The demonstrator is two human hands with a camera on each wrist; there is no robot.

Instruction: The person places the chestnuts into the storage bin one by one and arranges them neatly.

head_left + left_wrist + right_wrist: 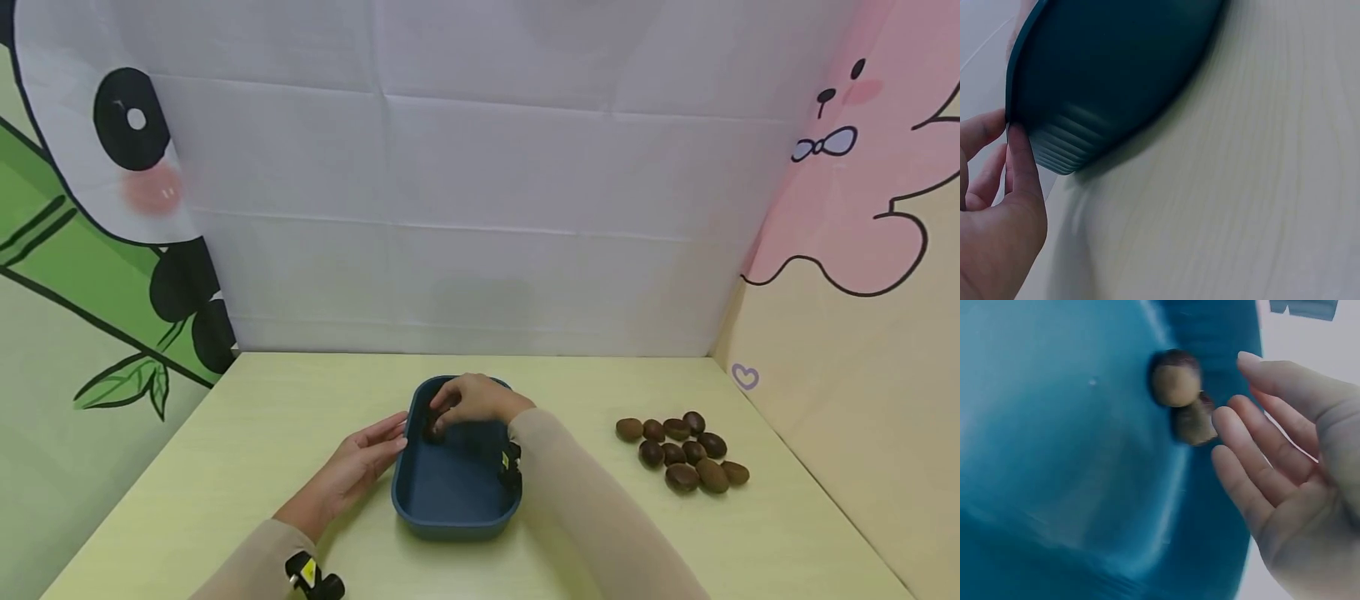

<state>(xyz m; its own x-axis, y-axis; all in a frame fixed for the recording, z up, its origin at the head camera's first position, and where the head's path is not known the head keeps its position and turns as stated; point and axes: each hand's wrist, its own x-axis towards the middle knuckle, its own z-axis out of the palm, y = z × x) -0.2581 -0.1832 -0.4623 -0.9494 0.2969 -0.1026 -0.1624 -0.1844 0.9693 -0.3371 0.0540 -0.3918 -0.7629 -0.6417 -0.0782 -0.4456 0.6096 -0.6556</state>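
A dark blue rounded rectangular tray [453, 492] stands on the table. My left hand [352, 475] touches its left side, fingers and thumb fairly straight, fingertips right at the rim in the left wrist view. Over the tray's far part is my right hand [474, 400], fingers pointing down and to the left. Two brown chestnuts [1175, 384] with pale bases lie inside, against the ribbed end. The right fingers [1266, 478] are spread and relaxed beside these chestnuts, with nothing held. From the head, the right hand hides part of the tray's far end.
Several loose chestnuts [682, 452] lie grouped on the right side of the pale wooden table [585, 533]. A white panel [480, 208] stands along the table's back edge. Walls with painted animals flank it on both sides.
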